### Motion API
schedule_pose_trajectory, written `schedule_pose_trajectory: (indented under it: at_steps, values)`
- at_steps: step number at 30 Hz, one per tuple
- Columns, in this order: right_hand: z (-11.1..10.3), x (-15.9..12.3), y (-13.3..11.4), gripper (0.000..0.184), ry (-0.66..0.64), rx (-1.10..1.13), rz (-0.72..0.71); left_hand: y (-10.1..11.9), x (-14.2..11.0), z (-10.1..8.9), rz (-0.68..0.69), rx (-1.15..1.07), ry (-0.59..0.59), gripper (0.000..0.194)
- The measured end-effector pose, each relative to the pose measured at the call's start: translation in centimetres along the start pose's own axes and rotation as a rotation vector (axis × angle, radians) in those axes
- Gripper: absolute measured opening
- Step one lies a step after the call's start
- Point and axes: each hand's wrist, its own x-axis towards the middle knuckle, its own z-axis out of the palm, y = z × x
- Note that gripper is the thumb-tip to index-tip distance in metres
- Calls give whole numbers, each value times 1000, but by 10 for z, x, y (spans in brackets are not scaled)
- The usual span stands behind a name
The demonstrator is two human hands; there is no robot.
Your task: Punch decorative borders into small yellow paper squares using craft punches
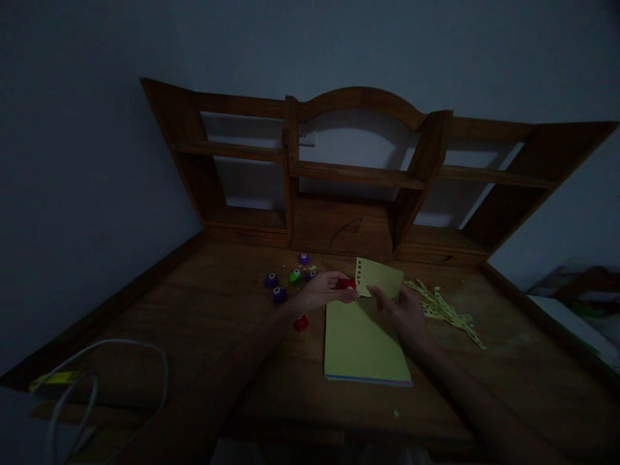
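Paper (383, 274) with a holed edge lies forward and left of my right hand (407, 315), its row of holes running away from me beside the red piece (346, 283) my left hand (320, 290) holds; fingers and dimness hide any contact there, and I cannot tell whether my right hand pinches the paper

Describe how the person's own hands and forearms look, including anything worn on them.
The left hand and right hand are both ungloved, with no watch or bracelet visible. Both slim forearms are bare near the wrists, with no cuffs there. Nearer the camera, shadow hides whether any sleeves begin. It is too dim to rule out rings.
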Motion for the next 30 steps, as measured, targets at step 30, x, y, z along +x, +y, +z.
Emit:
schedule_pose_trajectory:
  at_steps: [30]
  values:
    - [5,0,1,37,-55,46,11,-2,-1,6,63,220,-83,40]
